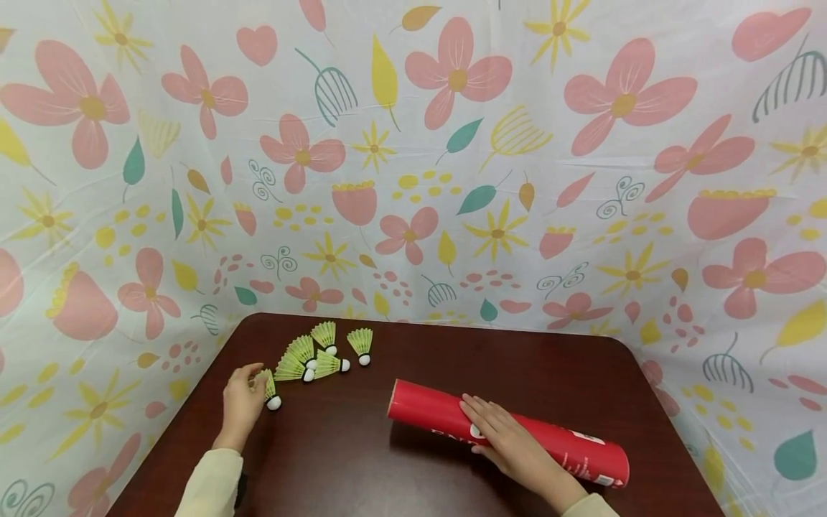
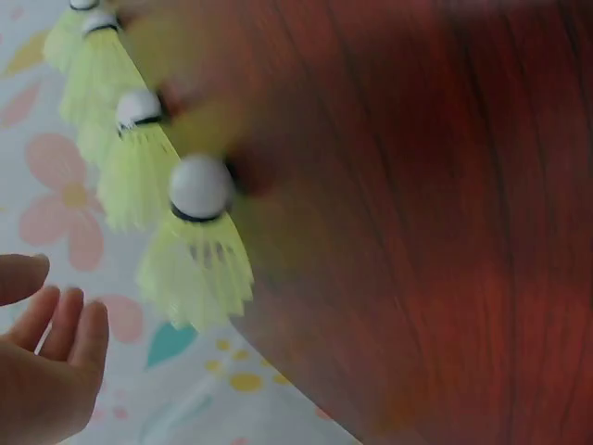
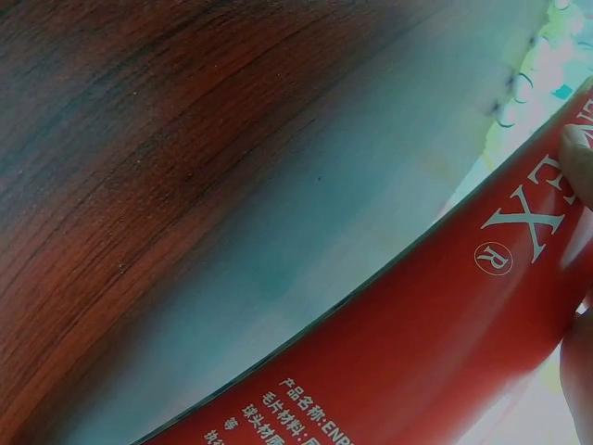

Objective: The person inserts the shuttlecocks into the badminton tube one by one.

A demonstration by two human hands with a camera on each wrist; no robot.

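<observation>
We see part of the right hand [image 3: 579, 167], holding a red tube [image 3: 445, 315]. Big white letters [image 3: 526, 221] sit right beside the grip, next to a circled R [image 3: 493, 259]; smaller white print [image 3: 300, 399] lies farther along from the fingers. Past the tube's edge from the grip, we see a pale glare [image 3: 324, 241] on the brown table [image 3: 120, 167]. Just above the fingers, yellow-green shapes [image 3: 556, 46] blur.

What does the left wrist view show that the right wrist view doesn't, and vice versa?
Only the left wrist view shows the left hand and recognisable shuttlecocks. Only the right wrist view shows the red tube, with white lettering, and part of the right hand. Both show the brown table. Pale shapes at the right wrist view's upper right are too blurred to name.
</observation>
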